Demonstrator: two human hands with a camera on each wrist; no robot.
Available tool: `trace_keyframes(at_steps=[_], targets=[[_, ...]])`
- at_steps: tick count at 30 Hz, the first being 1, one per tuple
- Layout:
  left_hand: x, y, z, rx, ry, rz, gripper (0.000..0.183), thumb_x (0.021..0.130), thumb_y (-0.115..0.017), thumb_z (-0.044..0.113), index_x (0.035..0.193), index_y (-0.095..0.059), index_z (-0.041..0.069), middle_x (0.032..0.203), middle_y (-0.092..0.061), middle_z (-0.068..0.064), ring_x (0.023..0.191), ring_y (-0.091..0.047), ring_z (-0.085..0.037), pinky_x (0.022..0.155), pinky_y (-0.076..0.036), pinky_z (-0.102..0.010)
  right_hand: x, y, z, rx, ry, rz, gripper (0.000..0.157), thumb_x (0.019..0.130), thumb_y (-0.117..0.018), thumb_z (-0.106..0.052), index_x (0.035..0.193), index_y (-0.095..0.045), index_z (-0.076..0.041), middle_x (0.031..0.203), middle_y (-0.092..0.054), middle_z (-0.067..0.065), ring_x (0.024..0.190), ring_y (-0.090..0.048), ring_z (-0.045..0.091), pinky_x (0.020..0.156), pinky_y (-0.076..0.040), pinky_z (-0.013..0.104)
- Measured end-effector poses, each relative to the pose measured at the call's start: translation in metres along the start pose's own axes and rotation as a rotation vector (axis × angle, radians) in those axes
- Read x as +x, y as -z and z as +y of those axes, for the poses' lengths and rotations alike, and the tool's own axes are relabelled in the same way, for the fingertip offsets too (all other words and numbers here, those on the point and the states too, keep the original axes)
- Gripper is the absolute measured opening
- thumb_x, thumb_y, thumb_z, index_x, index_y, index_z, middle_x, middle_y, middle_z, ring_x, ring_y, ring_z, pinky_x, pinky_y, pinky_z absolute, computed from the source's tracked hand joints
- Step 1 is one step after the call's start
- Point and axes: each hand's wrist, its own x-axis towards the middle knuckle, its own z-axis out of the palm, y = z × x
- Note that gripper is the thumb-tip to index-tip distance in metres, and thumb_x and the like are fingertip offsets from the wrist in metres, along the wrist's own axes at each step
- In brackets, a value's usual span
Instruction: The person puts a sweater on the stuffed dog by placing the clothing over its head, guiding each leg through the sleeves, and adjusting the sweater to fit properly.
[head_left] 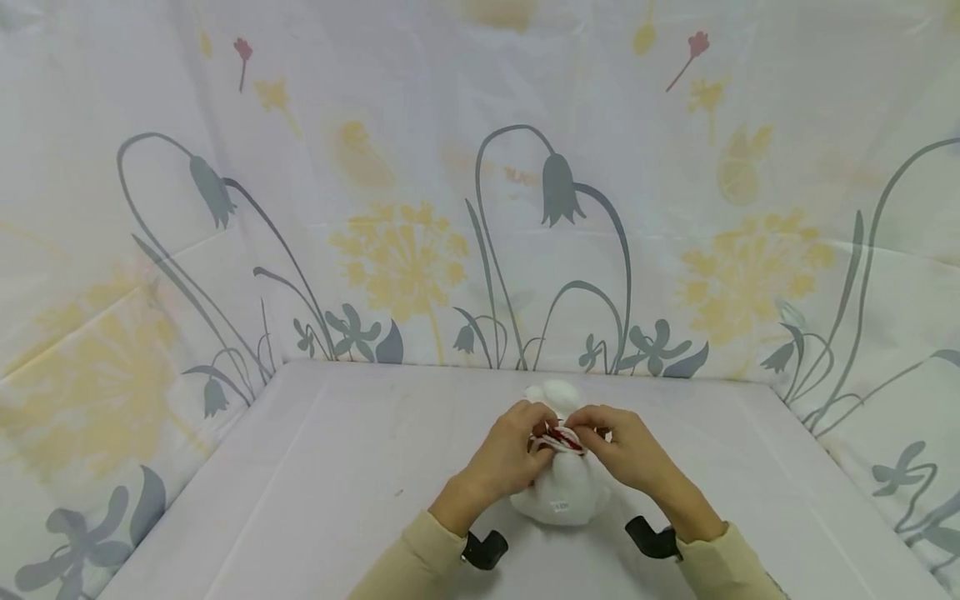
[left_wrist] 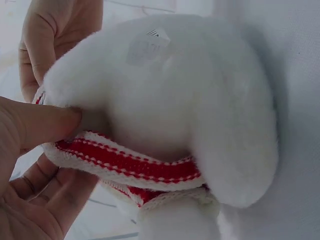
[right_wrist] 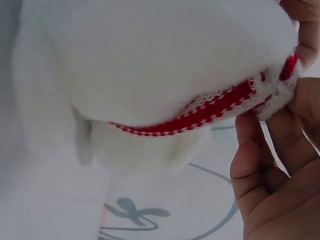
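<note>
A white plush toy point(head_left: 562, 492) sits at the near middle of the table, a small label on its body. Round its neck runs a red-and-white knitted scarf point(left_wrist: 130, 162). My left hand point(head_left: 506, 450) pinches the scarf on the left side, its thumb point(left_wrist: 45, 122) on the toy's side of the band and the fingers beyond. From the right, my right hand point(head_left: 626, 446) holds the scarf by a gathered part point(right_wrist: 277, 95), fingers curled at it. Both hands are close together at the neck. The toy's far side is hidden.
A pale cloth covers the table point(head_left: 337, 467). Behind and at both sides hangs a flower-printed curtain point(head_left: 420, 167). Black wrist cameras point(head_left: 486, 550) are worn under both forearms, near the beige sleeves point(head_left: 420, 554).
</note>
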Motion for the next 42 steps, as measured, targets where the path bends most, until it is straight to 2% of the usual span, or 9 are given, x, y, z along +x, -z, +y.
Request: trace_keyframes(at_steps=[4, 13, 19, 25, 30, 37, 40, 42], targets=[[0.0, -0.003, 0.001, 0.027, 0.01, -0.01, 0.029, 0.081, -0.07, 0.003, 0.104, -0.06, 0.016, 0.087, -0.051, 0.002, 0.076, -0.05, -0.008, 0.066, -0.042, -0.017, 0.0, 0.002, -0.002, -0.044, 0.003, -0.03, 0.017, 0.086, -0.066, -0.005, 0.094, -0.073, -0.018, 0.083, -0.065, -0.011, 0.07, -0.053, 0.004, 0.059, -0.045, 0.024], [-0.001, -0.007, 0.004, 0.027, 0.028, 0.019, 0.021, 0.081, -0.07, 0.002, 0.097, -0.064, 0.015, 0.081, -0.048, 0.004, 0.07, -0.044, -0.004, 0.062, -0.039, -0.015, 0.001, 0.011, -0.001, -0.03, -0.049, -0.197, 0.027, 0.084, -0.062, -0.001, 0.107, -0.072, -0.012, 0.072, -0.06, -0.012, 0.064, -0.052, 0.005, 0.057, -0.045, 0.024], [-0.001, -0.01, 0.004, 0.02, 0.02, 0.034, 0.016, 0.083, -0.069, 0.004, 0.093, -0.064, 0.014, 0.08, -0.049, 0.004, 0.07, -0.043, -0.004, 0.062, -0.038, -0.015, 0.001, 0.016, 0.004, -0.034, -0.035, -0.257, 0.031, 0.083, -0.061, 0.002, 0.11, -0.07, -0.011, 0.079, -0.066, -0.011, 0.067, -0.054, 0.005, 0.06, -0.046, 0.024], [-0.002, -0.011, 0.004, 0.006, 0.024, 0.033, 0.017, 0.081, -0.068, 0.001, 0.092, -0.064, 0.013, 0.078, -0.049, 0.003, 0.069, -0.044, -0.005, 0.062, -0.037, -0.015, 0.001, 0.015, 0.008, -0.004, -0.016, -0.272, 0.021, 0.088, -0.065, -0.005, 0.108, -0.07, -0.011, 0.073, -0.064, -0.01, 0.063, -0.055, 0.004, 0.057, -0.047, 0.025], [-0.002, -0.01, 0.006, -0.022, 0.025, 0.013, 0.019, 0.081, -0.067, -0.001, 0.094, -0.065, 0.013, 0.08, -0.051, 0.005, 0.072, -0.046, -0.005, 0.063, -0.04, -0.014, -0.001, 0.013, 0.011, 0.015, -0.005, -0.283, 0.023, 0.087, -0.065, -0.004, 0.107, -0.069, -0.015, 0.068, -0.058, -0.011, 0.057, -0.051, 0.003, 0.052, -0.045, 0.024], [-0.001, -0.011, 0.004, 0.003, -0.021, 0.046, 0.018, 0.079, -0.066, -0.002, 0.091, -0.065, 0.011, 0.077, -0.051, 0.003, 0.07, -0.045, -0.005, 0.063, -0.038, -0.014, -0.001, 0.002, 0.016, -0.012, 0.121, -0.187, 0.026, 0.087, -0.061, 0.004, 0.098, -0.068, -0.018, 0.07, -0.053, -0.013, 0.06, -0.046, 0.001, 0.054, -0.043, 0.022], [-0.001, -0.011, 0.002, 0.027, -0.043, 0.049, 0.018, 0.078, -0.065, -0.003, 0.09, -0.064, 0.011, 0.076, -0.052, 0.002, 0.069, -0.045, -0.006, 0.063, -0.038, -0.016, -0.001, 0.001, 0.018, -0.002, 0.116, -0.163, 0.025, 0.089, -0.059, 0.004, 0.097, -0.067, -0.018, 0.072, -0.053, -0.012, 0.061, -0.046, 0.002, 0.054, -0.043, 0.022], [-0.001, -0.01, 0.001, 0.046, -0.046, 0.033, 0.019, 0.078, -0.063, -0.003, 0.09, -0.063, 0.011, 0.079, -0.054, 0.002, 0.071, -0.046, -0.007, 0.064, -0.039, -0.016, -0.001, 0.002, 0.019, 0.022, 0.081, -0.151, 0.02, 0.091, -0.059, -0.001, 0.095, -0.066, -0.018, 0.073, -0.054, -0.011, 0.061, -0.047, 0.003, 0.054, -0.043, 0.023]])
